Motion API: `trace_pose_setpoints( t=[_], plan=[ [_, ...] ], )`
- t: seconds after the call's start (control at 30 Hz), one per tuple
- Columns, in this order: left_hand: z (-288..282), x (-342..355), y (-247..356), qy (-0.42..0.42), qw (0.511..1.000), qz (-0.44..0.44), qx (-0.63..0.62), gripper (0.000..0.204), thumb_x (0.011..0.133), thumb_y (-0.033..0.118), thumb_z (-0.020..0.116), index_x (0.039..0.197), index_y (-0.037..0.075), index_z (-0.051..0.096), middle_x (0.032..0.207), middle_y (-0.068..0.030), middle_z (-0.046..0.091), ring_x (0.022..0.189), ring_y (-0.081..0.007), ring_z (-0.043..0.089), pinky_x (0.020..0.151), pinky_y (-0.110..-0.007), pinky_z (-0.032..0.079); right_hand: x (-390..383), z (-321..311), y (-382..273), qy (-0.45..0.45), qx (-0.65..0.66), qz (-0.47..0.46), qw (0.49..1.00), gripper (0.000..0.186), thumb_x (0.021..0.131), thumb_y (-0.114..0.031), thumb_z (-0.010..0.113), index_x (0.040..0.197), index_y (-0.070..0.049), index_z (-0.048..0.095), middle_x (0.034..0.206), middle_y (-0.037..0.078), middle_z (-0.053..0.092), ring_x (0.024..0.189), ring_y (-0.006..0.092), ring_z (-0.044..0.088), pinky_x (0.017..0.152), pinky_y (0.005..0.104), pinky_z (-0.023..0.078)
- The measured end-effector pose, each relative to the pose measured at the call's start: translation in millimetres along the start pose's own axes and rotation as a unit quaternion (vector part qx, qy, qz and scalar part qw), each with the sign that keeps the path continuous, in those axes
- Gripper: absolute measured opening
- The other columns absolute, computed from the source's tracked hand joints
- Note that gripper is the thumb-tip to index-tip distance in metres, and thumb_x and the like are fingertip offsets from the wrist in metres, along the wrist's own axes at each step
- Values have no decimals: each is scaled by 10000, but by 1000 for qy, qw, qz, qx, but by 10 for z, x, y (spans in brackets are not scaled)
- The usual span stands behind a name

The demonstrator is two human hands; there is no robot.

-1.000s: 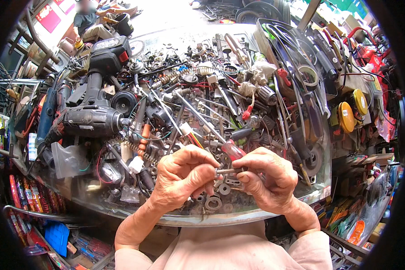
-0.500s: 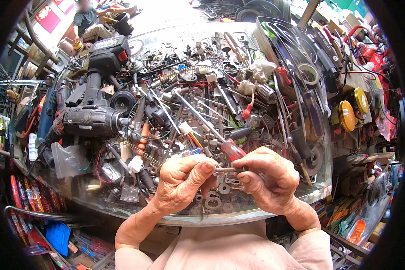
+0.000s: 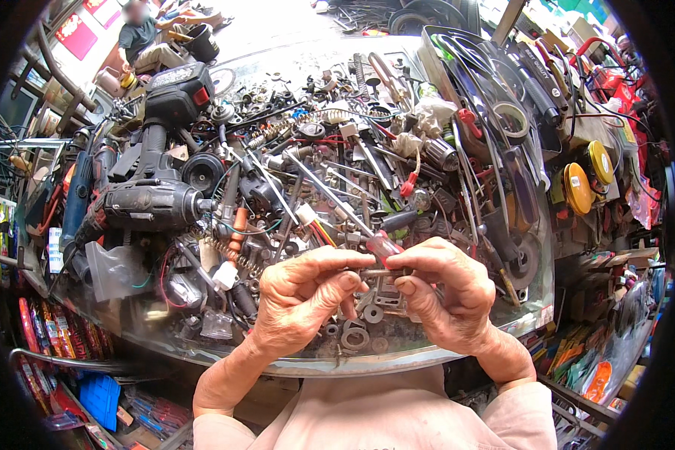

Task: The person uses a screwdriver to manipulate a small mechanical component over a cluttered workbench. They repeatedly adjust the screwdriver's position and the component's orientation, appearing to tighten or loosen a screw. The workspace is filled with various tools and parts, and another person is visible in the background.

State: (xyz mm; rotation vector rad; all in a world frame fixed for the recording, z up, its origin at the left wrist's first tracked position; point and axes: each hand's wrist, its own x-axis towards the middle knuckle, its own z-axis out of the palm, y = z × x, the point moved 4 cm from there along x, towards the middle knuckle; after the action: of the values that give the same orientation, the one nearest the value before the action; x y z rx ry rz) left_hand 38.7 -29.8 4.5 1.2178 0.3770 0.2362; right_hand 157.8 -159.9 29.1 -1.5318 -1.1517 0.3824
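Observation:
My right hand (image 3: 454, 296) pinches a thin metal bolt (image 3: 380, 273) by its right end, over the front of the cluttered glass-topped table. The bolt lies level, its other end pointing at my left hand (image 3: 300, 300). That hand is open: its index finger stretches above the bolt, and the thumb is lower, apart from it. Just beyond my fingers is a screwdriver with a clear red handle (image 3: 383, 244), its long shaft slanting away to the left. Flat washers (image 3: 355, 338) lie on the glass below and between my hands.
At the left of the heap rests a black cordless impact wrench (image 3: 146, 202). A long tray (image 3: 427, 56) of tools and a tape roll (image 3: 511, 122) stands at the right, with yellow round tins (image 3: 577, 189) beyond. A person (image 3: 146, 45) sits at the far left.
My left thumb and index finger have parted from the bolt's left end, the index finger straightening out above it. My right hand still pinches the other end.

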Motion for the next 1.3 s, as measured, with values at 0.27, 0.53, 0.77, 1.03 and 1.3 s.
trace_pose_setpoints(
  t=[0.27,0.53,0.77,1.03,1.3],
  plan=[
    [52,-29,-48,-42,999,-17,24,216,890,56,575,1085,-36,582,821,-84,642,636,-75,588,554,-205,504,-45,4,63,-26,72,66,995,296,854,-76,625,1109,60,560,891,111,597,758,103,595,626,213,488],
    [74,-32,-40,-52,998,-5,46,213,886,61,582,1076,-36,573,790,-77,648,604,-75,584,540,-203,500,-83,16,113,-37,67,176,981,196,820,-101,675,915,45,584,841,67,587,699,77,543,606,203,432],
    [81,-23,-39,-55,997,15,54,200,883,52,583,1063,-35,576,791,-80,650,613,-84,599,543,-203,503,-86,66,90,20,178,179,967,153,832,-97,660,880,35,599,797,54,567,663,62,504,576,194,401],
    [77,-28,-31,-50,998,12,24,201,886,32,571,1073,-39,560,822,-100,648,641,-103,610,563,-215,515,-35,97,71,-12,161,115,980,130,816,-35,663,898,40,596,811,63,563,631,56,506,530,193,399],
    [86,-15,-23,-3,999,44,2,224,888,87,582,1073,-31,536,838,-170,661,594,-151,637,427,-175,420,-72,44,110,55,236,145,959,166,839,-54,647,979,11,583,840,15,589,725,35,566,616,174,455]
  ],
)
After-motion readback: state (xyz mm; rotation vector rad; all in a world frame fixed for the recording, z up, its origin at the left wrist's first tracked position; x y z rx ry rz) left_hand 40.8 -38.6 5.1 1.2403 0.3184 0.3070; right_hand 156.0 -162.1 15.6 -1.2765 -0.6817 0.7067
